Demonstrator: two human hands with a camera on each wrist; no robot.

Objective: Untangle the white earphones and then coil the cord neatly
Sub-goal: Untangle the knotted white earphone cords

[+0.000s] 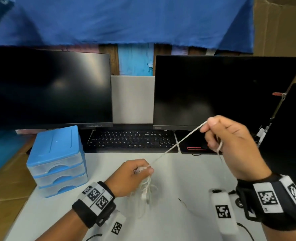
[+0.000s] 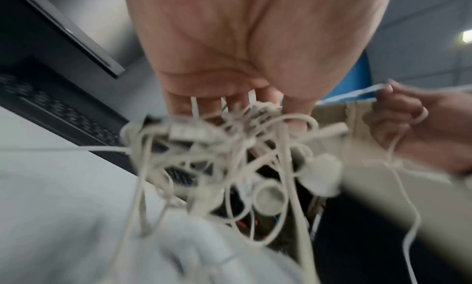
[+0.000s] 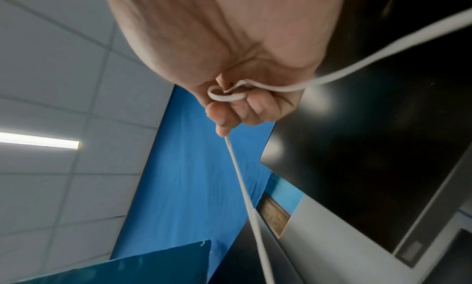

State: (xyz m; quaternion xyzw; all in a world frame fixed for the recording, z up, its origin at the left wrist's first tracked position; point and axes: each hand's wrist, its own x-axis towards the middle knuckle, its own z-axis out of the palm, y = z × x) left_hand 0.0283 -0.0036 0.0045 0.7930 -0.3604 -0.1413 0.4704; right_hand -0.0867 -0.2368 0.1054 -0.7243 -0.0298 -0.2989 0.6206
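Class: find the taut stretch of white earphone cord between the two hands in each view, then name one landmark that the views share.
Head: taut cord runs diagonally from left hand up to right hand.
Left wrist: at the right edge, upper half.
Right wrist: descends from the fingers.
Shared landmark: black monitor.

Two monitors stand side by side at the back of the desk, a keyboard before them. A drawer unit sits left of the keyboard
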